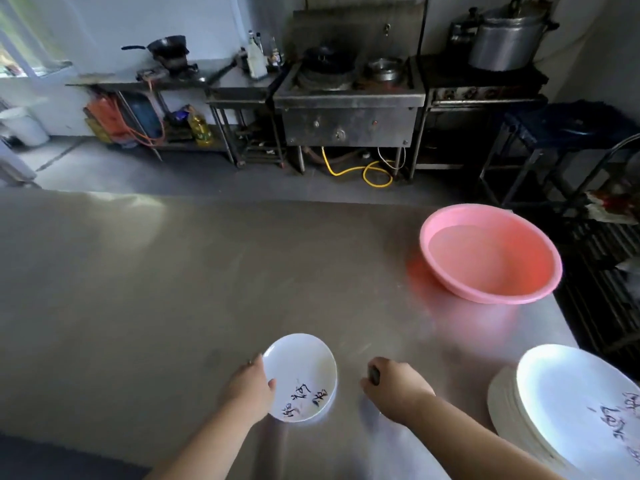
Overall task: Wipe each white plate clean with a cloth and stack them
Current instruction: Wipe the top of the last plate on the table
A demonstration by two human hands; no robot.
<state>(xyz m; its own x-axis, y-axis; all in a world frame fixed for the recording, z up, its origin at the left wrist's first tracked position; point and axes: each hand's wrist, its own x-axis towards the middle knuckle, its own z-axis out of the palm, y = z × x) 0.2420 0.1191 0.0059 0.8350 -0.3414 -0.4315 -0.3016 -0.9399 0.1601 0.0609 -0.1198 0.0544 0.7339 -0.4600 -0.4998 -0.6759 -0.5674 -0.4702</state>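
A small white plate [304, 368] with dark marker scribbles lies near the front of the steel table [173, 289]. My left hand [251, 388] grips its left rim, thumb over the edge. To the right of it, my right hand [394, 386] is curled round a small dark object [374, 375] whose nature I cannot make out. At the right front corner sits a stack of several larger white plates [568, 403], the top one also marked with writing. No cloth is visible.
A pink plastic basin [540, 271] holding water stands at the back right of the table. Beyond the table's far edge are a floor gap, steel stoves [349, 98] with pots, and a dark rack [602, 258] at the right.
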